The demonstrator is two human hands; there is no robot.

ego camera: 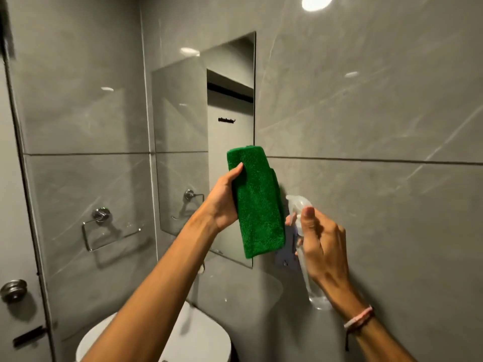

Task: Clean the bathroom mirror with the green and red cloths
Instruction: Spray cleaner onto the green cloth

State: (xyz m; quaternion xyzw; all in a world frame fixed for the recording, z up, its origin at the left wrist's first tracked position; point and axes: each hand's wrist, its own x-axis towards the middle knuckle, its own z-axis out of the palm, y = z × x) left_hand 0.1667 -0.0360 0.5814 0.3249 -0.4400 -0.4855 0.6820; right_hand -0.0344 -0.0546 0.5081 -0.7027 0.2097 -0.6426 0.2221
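Observation:
A folded green cloth (257, 202) is held upright in my left hand (224, 202), in front of the lower right corner of the mirror (183, 142). The frameless mirror hangs on the grey tiled wall. My right hand (321, 244) grips a clear spray bottle (307, 259), its nozzle pointing left at the cloth from close by. No red cloth is in view.
A white basin (201, 335) sits below my arms. A chrome towel ring (104, 228) is fixed to the left wall. At the far left is a door with a round knob (14, 290). Grey tiles cover the wall to the right.

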